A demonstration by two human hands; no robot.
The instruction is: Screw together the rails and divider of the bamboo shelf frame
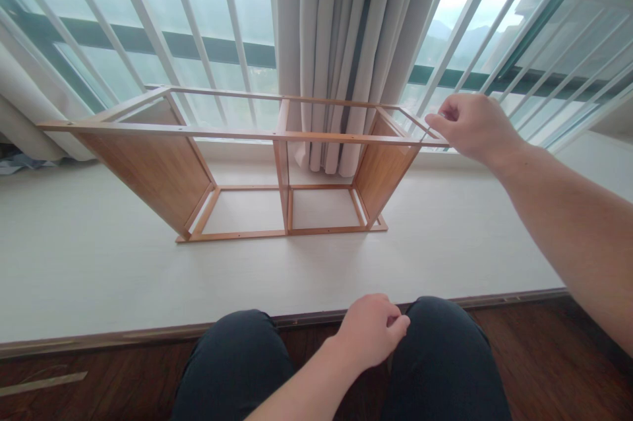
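From the head camera, the right hand (pixel 472 125) reaches out to the far right end of a wooden shelf frame (pixel 237 163), its fingers (pixel 438 119) pressed together in a pinch at the frame's upper front rail (pixel 247 134), right where that rail meets the right-hand corner; whether something small sits between the fingertips cannot be told. From that grip the whole frame stretches away to the left, its long axis running left to right across the pale platform (pixel 99 256) on which it stands, with the right side panel (pixel 383 170) just below and slightly left of the pinch, the middle upright (pixel 281 177) further left, and the left side panel (pixel 153 170) well apart at the opposite end. The right hand is plainly the nearer one to the frame. The left hand (pixel 370 328) rests low between the dark-trousered knees (pixel 445 355), loosely curled with thumb against forefinger (nothing visible in it), well apart from the frame and near the platform's front edge. Behind the frame hang grey curtains (pixel 341 45) and white window bars (pixel 188 18). No brand, label or writing can be read anywhere.
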